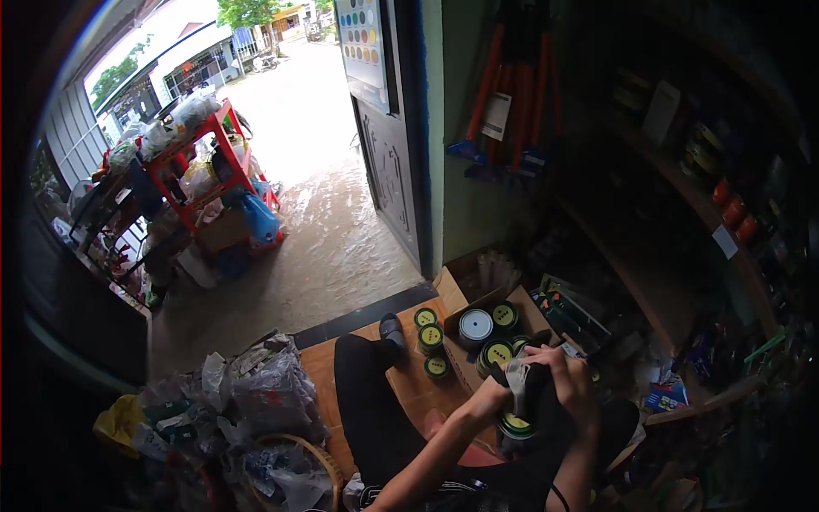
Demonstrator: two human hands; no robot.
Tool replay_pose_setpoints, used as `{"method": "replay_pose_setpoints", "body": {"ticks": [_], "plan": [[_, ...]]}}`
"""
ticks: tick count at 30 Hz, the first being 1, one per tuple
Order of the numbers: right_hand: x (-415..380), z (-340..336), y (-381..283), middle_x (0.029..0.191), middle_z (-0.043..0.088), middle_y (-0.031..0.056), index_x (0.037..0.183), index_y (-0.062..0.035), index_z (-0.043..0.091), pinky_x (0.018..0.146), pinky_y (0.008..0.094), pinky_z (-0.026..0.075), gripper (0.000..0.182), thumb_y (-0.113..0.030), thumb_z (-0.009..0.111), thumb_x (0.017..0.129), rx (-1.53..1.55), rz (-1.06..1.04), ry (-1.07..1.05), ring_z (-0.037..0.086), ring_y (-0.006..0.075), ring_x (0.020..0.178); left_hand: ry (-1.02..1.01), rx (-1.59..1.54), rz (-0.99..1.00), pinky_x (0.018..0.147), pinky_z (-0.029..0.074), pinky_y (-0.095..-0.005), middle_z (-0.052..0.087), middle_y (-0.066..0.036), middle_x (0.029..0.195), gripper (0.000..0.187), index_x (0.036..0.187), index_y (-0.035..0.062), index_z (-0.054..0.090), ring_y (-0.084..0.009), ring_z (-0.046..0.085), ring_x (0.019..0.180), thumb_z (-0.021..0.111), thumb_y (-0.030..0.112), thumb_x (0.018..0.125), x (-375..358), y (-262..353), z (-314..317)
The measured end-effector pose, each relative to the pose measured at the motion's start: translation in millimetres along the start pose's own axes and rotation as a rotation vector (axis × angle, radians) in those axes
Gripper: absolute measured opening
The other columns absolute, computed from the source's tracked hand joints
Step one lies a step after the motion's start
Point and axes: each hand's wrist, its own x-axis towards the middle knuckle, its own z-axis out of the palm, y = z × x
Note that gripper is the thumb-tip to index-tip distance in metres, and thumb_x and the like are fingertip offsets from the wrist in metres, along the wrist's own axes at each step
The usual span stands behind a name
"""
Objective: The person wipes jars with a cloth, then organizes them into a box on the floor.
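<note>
My left hand is closed on a dark and grey cloth in front of my lap. My right hand is bent over the same cloth from the other side, its fingers curled onto it. Just below the cloth a can with a yellow-green lid shows in part; the hands and cloth hide the rest. Beyond my hands stands an open cardboard box holding several cans, among them one with a white lid. Several small yellow-lidded cans stand on the floor left of the box.
Plastic bags and a basket lie to the left. Shelves with cans and goods line the right. Red-handled tools hang on the wall. Past the open door, a red rack holds bagged goods.
</note>
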Motion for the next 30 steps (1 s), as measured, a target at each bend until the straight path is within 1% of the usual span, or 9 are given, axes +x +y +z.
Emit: {"method": "replay_pose_setpoints", "body": {"ticks": [5,9,12,14,16,17,23,26,30], "plan": [[-29,60,12,0.15,0.046,0.0252,0.144,0.0054,0.047,0.119,0.0501,0.03,0.058,-0.038,0.031,0.109,-0.183,-0.012,0.448,0.039,0.0412,0.145,0.399,-0.153,0.043,0.091,0.051,-0.0252,0.066,-0.004,0.117,0.033,0.124,0.0038,0.063,-0.0118,0.064,0.101,0.064,0.026,0.099,18,15,0],[-41,93,62,0.152,0.043,0.0253,0.156,0.0032,0.024,0.119,0.0481,0.031,0.08,-0.043,0.058,0.1,0.095,0.095,0.572,0.04,0.0385,0.144,0.312,0.122,0.211,0.099,0.049,-0.0286,0.065,-0.009,0.127,0.058,0.151,0.0029,0.048,-0.0141,0.06,0.118,0.058,0.035,0.103,21,9,-8],[-44,81,59,0.145,0.051,0.0165,0.154,-0.003,0.036,0.112,0.0432,0.043,0.071,-0.041,0.058,0.098,1.061,0.297,0.684,0.053,0.029,0.134,0.049,0.083,0.112,0.109,0.043,-0.033,0.058,-0.011,0.14,0.06,0.154,0.0032,0.044,-0.0187,0.055,0.128,0.053,0.036,0.104,13,15,-27],[-44,68,67,0.141,0.055,0.013,0.148,-0.0059,0.045,0.108,0.0429,0.049,0.058,-0.042,0.046,0.103,1.21,0.375,0.669,0.056,0.0266,0.129,0.009,0.281,0.112,0.113,0.04,-0.0353,0.039,-0.012,0.158,0.08,0.159,0.0067,0.036,-0.0224,0.051,0.135,0.066,0.046,0.096,9,23,-15],[-43,69,69,0.139,0.058,0.0147,0.142,-0.0042,0.053,0.107,0.0447,0.049,0.056,-0.044,0.04,0.105,1.311,0.238,0.733,0.06,0.0279,0.126,-0.227,-0.19,0.105,0.117,0.036,-0.038,0.032,-0.013,0.162,0.103,0.164,0.0099,0.021,-0.0237,0.043,0.142,0.074,0.053,0.087,14,3,-4],[-42,66,66,0.141,0.056,0.0147,0.143,-0.0039,0.051,0.109,0.0442,0.048,0.057,-0.045,0.04,0.105,1.242,0.195,0.728,0.058,0.0274,0.128,-0.252,-0.207,0.064,0.12,0.032,-0.0394,0.03,-0.013,0.163,0.117,0.165,0.0095,0.008,-0.0242,0.035,0.147,0.077,0.057,0.083,10,-2,2],[-40,64,47,0.148,0.048,0.0148,0.151,-0.0018,0.041,0.114,0.0389,0.038,0.06,-0.044,0.039,0.108,0.778,0.262,0.698,0.049,0.025,0.135,0.086,-0.569,0.022,0.113,0.044,-0.0446,0.047,-0.015,0.152,0.074,0.155,0.008,0.037,-0.0305,0.046,0.141,0.052,0.053,0.099,10,-43,13],[-42,58,25,0.135,0.063,0.017,0.138,0.0068,0.056,0.109,0.0377,0.042,0.045,-0.023,0.048,0.105,0.074,0.173,0.637,0.058,0.0258,0.126,0.2,-0.643,0.088,0.112,0.045,-0.0436,0.052,-0.016,0.147,0.064,0.152,0.0078,0.041,-0.0292,0.053,0.134,0.048,0.046,0.101,10,-22,17],[-41,55,28,0.131,0.067,0.0204,0.133,0.0083,0.061,0.106,0.0359,0.046,0.036,-0.006,0.048,0.102,0.047,0.187,0.596,0.063,0.0272,0.123,0.04,-0.561,0.174,0.111,0.046,-0.0407,0.051,-0.014,0.146,0.065,0.154,0.0087,0.036,-0.0265,0.055,0.132,0.055,0.037,0.098,6,-4,10]]}}
